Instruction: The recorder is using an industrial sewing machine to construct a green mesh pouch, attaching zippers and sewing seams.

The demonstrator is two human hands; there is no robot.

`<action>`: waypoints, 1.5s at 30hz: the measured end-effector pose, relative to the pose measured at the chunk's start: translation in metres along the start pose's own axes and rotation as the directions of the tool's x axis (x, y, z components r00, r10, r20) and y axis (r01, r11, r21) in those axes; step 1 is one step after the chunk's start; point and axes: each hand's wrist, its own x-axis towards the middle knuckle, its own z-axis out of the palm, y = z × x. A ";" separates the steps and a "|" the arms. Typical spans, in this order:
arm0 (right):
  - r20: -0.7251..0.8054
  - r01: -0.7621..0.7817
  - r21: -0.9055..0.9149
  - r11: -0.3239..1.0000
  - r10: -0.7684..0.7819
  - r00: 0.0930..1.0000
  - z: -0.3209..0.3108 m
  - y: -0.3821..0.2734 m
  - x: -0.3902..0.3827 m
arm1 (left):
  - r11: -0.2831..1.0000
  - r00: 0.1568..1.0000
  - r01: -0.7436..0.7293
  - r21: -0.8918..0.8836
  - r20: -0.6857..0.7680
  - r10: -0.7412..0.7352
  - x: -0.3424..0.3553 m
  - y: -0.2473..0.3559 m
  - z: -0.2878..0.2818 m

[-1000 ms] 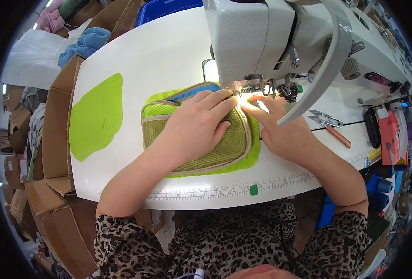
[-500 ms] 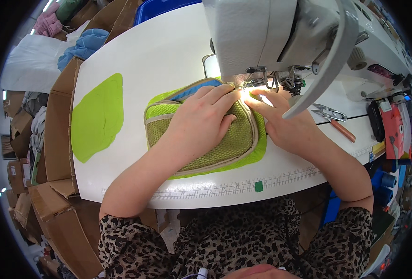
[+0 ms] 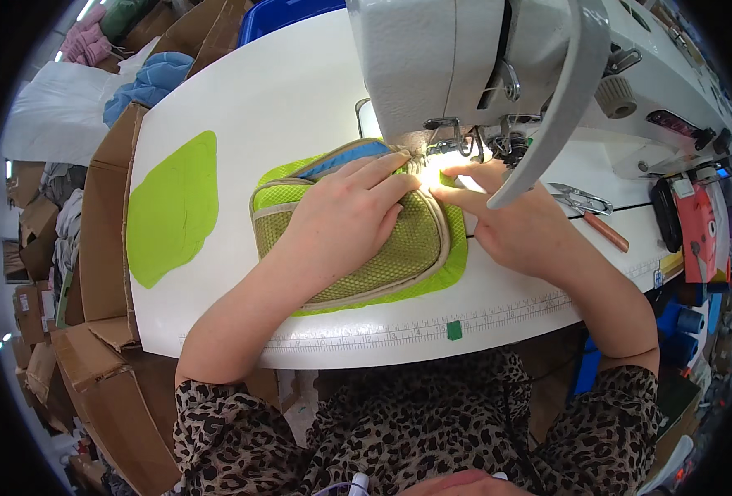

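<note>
Under the head of a white sewing machine [image 3: 419, 74] lies a green pouch [image 3: 333, 277] with an olive mesh front, beige edging and a blue strip near its top. A brighter green fabric layer shows around its border. My left hand [image 3: 341, 219] rests on the mesh, fingers extended towards the lit presser foot [image 3: 473, 149], thumb apart. On the other side of the foot, my right hand [image 3: 510, 223] pinches the pouch's green edge between thumb and index finger. Glare and my fingers hide the needle point and the stitching spot.
Flat lime-green fabric pieces [image 3: 171, 211] lie at the table's left. Thread snips [image 3: 581, 198] and a copper-handled tool [image 3: 605, 231] lie right of my right hand. A ruler strip [image 3: 366, 339] follows the front edge. Cardboard boxes [image 3: 105, 223] flank the left; a blue bin [image 3: 283, 18] stands behind.
The view has shifted slightly, so machine, pouch and hands appear a little further left. Both hands keep nearly the same hold beside the presser foot.
</note>
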 end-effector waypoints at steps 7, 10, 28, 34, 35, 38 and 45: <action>0.095 -0.028 -0.019 0.999 0.029 0.995 -0.005 0.002 0.000 | 0.999 0.999 -0.036 0.023 -0.025 0.036 0.003 -0.001 0.003; 0.116 -0.004 -0.082 0.997 0.013 0.993 -0.004 0.000 0.001 | 1.000 1.000 -0.019 0.019 -0.001 0.019 0.003 -0.001 0.005; 0.015 0.022 -0.131 0.991 -0.020 1.000 0.006 0.001 0.001 | 0.999 1.000 -0.015 0.031 0.017 0.014 0.010 -0.003 0.009; 0.093 -0.069 -0.120 0.990 0.081 0.992 0.006 -0.001 0.002 | 0.998 1.000 -0.029 0.053 -0.002 0.030 0.012 -0.009 0.013; 0.095 -0.070 -0.123 0.990 0.082 0.992 0.006 -0.001 0.002 | 0.995 0.998 -0.046 0.087 -0.033 0.049 0.012 -0.010 0.012; -0.031 -0.041 -0.052 0.998 0.039 0.999 0.009 0.002 0.003 | 0.995 0.998 -0.045 0.090 -0.035 0.048 0.013 -0.008 0.009; -0.033 -0.052 -0.114 0.992 0.049 0.998 0.012 0.008 0.000 | 0.997 0.999 -0.035 0.067 -0.025 0.037 0.019 -0.008 0.010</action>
